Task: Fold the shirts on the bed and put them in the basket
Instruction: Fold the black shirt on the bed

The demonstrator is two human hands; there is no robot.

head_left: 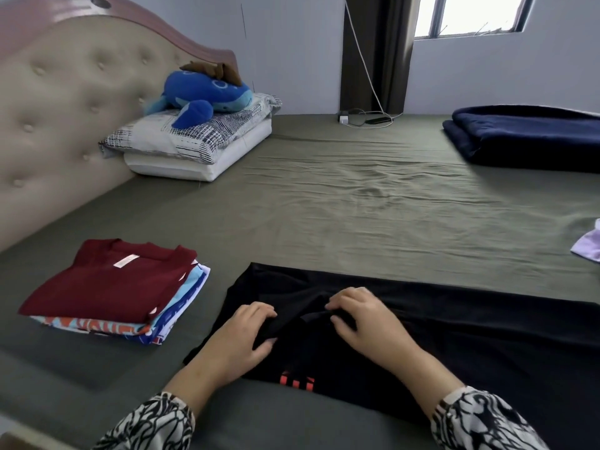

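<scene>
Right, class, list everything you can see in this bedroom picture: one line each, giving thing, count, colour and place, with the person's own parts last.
black shirt: one, black with red print, front of bed
folded shirts: one stack, maroon on top, front left
lilac garment: one, right edge
blanket: one, navy, folded, far right
pillows: two stacked, white and patterned, by headboard
plush toy: one, blue, on pillows
headboard: one, beige, tufted, left
charger and cable: white, far edge
curtain: dark, beside window
left hand: grips the shirt
right hand: pinches the shirt
</scene>
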